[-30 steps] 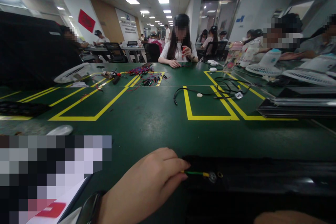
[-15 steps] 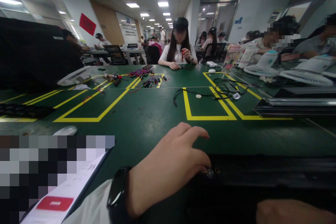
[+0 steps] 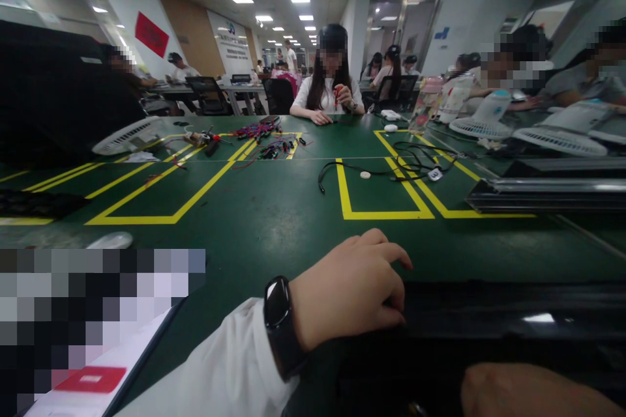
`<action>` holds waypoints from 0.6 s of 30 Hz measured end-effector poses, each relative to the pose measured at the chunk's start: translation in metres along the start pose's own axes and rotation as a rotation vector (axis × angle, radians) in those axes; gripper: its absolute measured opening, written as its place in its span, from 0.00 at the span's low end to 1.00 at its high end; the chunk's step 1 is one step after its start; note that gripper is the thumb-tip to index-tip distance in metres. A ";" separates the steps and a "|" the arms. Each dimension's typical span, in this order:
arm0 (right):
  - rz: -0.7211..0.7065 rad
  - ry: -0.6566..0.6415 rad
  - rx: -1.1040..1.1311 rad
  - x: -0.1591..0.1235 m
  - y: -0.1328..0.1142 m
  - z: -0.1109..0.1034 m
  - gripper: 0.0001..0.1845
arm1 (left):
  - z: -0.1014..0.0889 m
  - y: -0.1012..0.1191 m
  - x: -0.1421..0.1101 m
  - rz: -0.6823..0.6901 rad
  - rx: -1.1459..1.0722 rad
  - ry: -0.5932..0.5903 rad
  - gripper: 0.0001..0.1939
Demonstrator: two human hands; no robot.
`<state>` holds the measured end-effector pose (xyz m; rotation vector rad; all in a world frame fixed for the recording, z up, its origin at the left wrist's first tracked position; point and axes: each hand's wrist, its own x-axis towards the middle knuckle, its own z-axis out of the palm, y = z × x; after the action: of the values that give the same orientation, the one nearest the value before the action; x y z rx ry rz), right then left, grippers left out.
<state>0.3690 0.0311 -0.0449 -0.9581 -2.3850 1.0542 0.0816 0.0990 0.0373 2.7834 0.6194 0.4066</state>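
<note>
A long, glossy black bar lies along the near right side of the table; its exact kind I cannot make out. My left hand, with a black watch on the wrist, is at the bar's left end. Its thumb and fingers curl around that end. My right hand shows at the lower right over the dark area in front of the bar, its fingers hidden. A small brassy bit glints at the bottom edge.
A phone is at the lower left. Black cables, a white disc, wire bundles and black rails lie farther back on the green table. Opposite sits a person holding a red tool.
My left hand has shifted right along the table, and its fingers are now closer about the bar's end. My right hand has moved slightly left. The view has tilted a little.
</note>
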 end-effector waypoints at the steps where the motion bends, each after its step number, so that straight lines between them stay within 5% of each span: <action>1: -0.007 -0.035 0.025 0.003 0.004 0.000 0.12 | 0.000 0.000 0.000 0.004 -0.005 -0.004 0.02; 10: -0.099 -0.286 0.249 -0.005 0.005 0.015 0.13 | -0.002 -0.001 0.001 0.020 -0.026 -0.047 0.04; 18: -0.041 -0.372 0.295 -0.006 0.009 0.015 0.13 | -0.003 -0.002 0.001 0.014 -0.064 -0.065 0.03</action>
<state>0.3687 0.0238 -0.0625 -0.6501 -2.4156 1.6326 0.0804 0.1023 0.0400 2.7295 0.5622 0.3309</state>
